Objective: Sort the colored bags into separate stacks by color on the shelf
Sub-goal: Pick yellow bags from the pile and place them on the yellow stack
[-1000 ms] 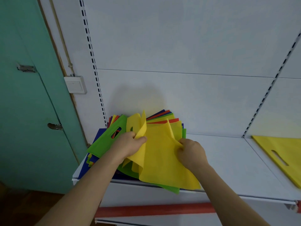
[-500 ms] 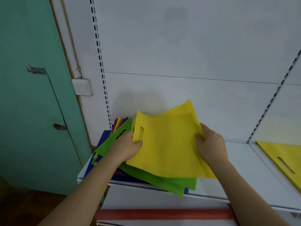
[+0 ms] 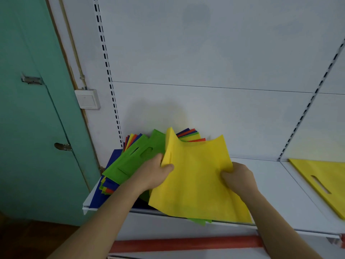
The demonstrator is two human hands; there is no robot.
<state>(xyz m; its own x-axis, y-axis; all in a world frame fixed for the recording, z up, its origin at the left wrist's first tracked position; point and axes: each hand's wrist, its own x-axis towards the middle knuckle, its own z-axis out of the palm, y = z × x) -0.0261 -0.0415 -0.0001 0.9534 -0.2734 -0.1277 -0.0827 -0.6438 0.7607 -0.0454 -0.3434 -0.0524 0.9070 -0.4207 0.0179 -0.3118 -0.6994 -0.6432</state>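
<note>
White shelf (image 3: 280, 187) | left hand (image 3: 155, 174) and right hand (image 3: 240, 178): each grip pinches 1 yellow bag (image 3: 196, 180) above mixed pile (image 3: 130, 157) | advice: lift flat, carry to yellow stack (image 3: 324, 180)

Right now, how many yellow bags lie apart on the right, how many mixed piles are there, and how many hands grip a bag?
Yellow bag lying apart: 1
Mixed pile: 1
Hands gripping the held bag: 2, left hand and right hand
Total: 4

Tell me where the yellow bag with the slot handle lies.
The yellow bag lies flat at the right end of the shelf, apart from the mixed pile on the left.
</note>
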